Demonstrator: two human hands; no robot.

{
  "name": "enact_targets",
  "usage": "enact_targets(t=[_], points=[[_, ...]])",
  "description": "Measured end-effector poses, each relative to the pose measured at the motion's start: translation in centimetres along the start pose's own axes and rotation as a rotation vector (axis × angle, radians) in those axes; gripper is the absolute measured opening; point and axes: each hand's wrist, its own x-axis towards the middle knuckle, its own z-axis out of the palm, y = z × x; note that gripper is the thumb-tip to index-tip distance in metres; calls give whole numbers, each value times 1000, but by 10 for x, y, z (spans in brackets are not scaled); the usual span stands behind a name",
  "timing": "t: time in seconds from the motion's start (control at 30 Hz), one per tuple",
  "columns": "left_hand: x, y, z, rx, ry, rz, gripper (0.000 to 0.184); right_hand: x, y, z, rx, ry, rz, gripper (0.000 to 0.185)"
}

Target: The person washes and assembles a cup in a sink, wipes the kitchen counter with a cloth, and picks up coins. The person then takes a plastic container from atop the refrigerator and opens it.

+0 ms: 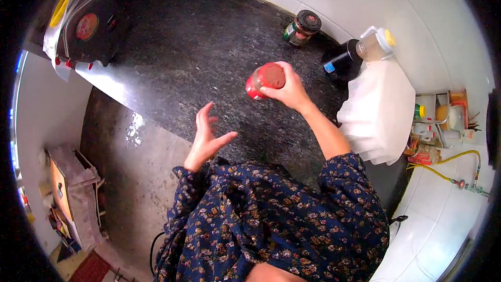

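My right hand (290,90) is wrapped round a jar (257,84) with a red lid and a red label, tilted over the dark stone counter (172,36). To its left, my left hand (207,137) is raised with its fingers spread and holds nothing. A gap separates it from the jar. Beyond the held jar, a second jar (298,32) with a dark lid stands near the wall.
On the right are a black container (342,61), a clear container with a yellow cap (373,46) and a white cloth-covered object (377,109). A rack of items (446,115) stands farther right. At the upper left is a dark appliance (86,26).
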Motion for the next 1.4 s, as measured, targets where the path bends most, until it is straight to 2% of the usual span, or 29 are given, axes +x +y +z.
enact_targets(t=[0.07,0.13,0.17,0.2,0.27,0.37,0.4,0.43,0.5,0.53,0.57,0.63,0.67,0.7,0.73,0.83,0.93,1.03,1.13,1.27,1.3,1.4], points=[[16,7,12,223,44,259,111,-5,-35,9,-75,-56,-75,79],[30,21,21,265,74,387,116,-10,-65,15,-24,-152,-72,79],[35,27,26,9,29,356,118,-12,-76,18,-58,-145,-152,79],[37,28,27,-73,13,309,114,-15,-82,21,-26,-203,-122,74],[33,44,19,-153,12,265,106,-17,-106,13,11,-294,-18,79],[24,41,19,-314,105,313,97,-12,-106,-4,188,-419,-179,85],[20,45,15,-337,113,261,96,5,-99,-16,281,-416,-88,99],[17,45,12,-418,125,234,96,24,-98,-30,127,-233,-151,99],[8,43,3,-487,156,190,96,74,-69,-57,-375,243,-274,76],[2,43,-4,-478,178,175,97,98,-45,-74,-554,277,-172,66],[-4,43,-10,-470,203,159,98,118,-22,-88,-641,225,-4,70],[-13,41,-23,-531,240,154,99,141,19,-100,-816,188,180,86],[-20,38,-31,-565,263,151,100,153,50,-104,-844,167,99,88],[-23,29,-42,-542,260,166,104,158,47,-104,-834,83,227,88],[-25,26,-50,-557,247,186,104,162,54,-102,-847,94,193,89],[-36,30,-67,-817,206,213,100,175,51,-104,-963,58,270,84],[-41,48,-76,-936,188,268,97,178,45,-100,-970,126,306,80],[-38,53,-78,-1009,182,294,96,166,39,-97,-921,66,271,78],[-29,45,-76,-1075,128,255,96,143,37,-87,-936,119,185,77],[-3,39,-69,-1192,-111,284,91,100,17,-94,-577,130,109,70],[-2,45,-67,-1213,-99,265,91,87,2,-100,-509,91,156,66],[17,40,-55,-1217,-258,281,93,35,-21,-113,-260,195,101,65]])
